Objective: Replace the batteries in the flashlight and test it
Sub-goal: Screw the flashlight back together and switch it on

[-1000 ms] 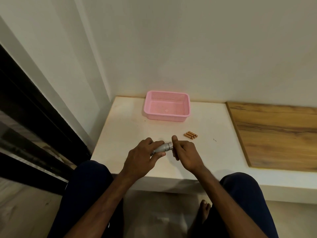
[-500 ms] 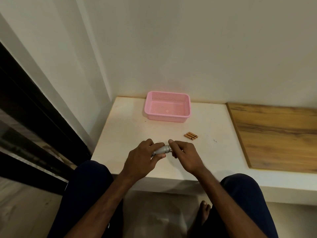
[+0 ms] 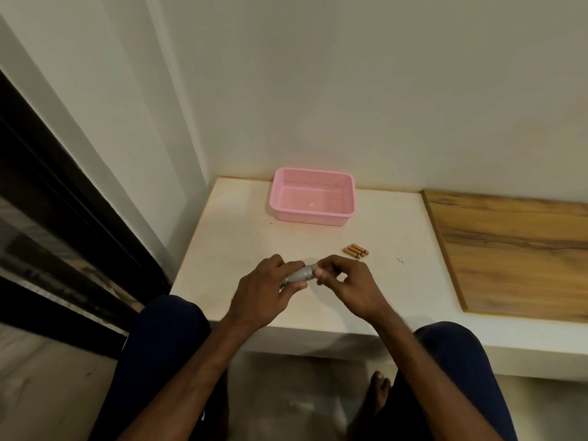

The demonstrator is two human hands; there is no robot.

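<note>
Early going, by the look of it: flashlight (image 3: 299, 274) held just above the table (image 3: 229, 237), gripped around its body in the left hand (image 3: 265, 297), right hand (image 3: 345, 281) pinching its end as if unscrewing, batteries (image 3: 356, 251) lying near the basket (image 3: 311, 218), swap and test left.
</note>
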